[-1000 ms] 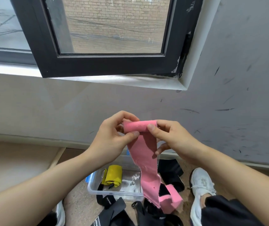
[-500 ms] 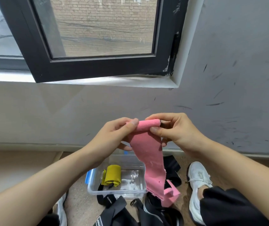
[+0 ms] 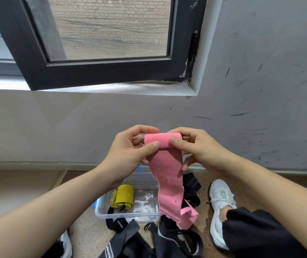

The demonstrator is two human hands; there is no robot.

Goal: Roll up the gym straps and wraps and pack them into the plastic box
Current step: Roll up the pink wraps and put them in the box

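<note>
- Grey scuffed wall (image 3: 260,90) fills the background, with a black-framed window (image 3: 96,71) open above a pale sill.
- Left hand (image 3: 128,151) pinches the left end of the pink wrap (image 3: 164,164), thumb on the front of the roll, fingers curled over the top.
- Right hand (image 3: 195,148) grips the roll's right end the same way, thumb pressed on the front.
- Unrolled pink tail hangs down from the roll, its folded end dangling over the floor clutter.
- Clear box (image 3: 128,214) sits on the floor below the hands, holding a rolled yellow strap (image 3: 123,199).
- Black straps (image 3: 130,237) lie loose on the floor in front of the box.
- White shoe (image 3: 220,203) stands right of the box.
</note>
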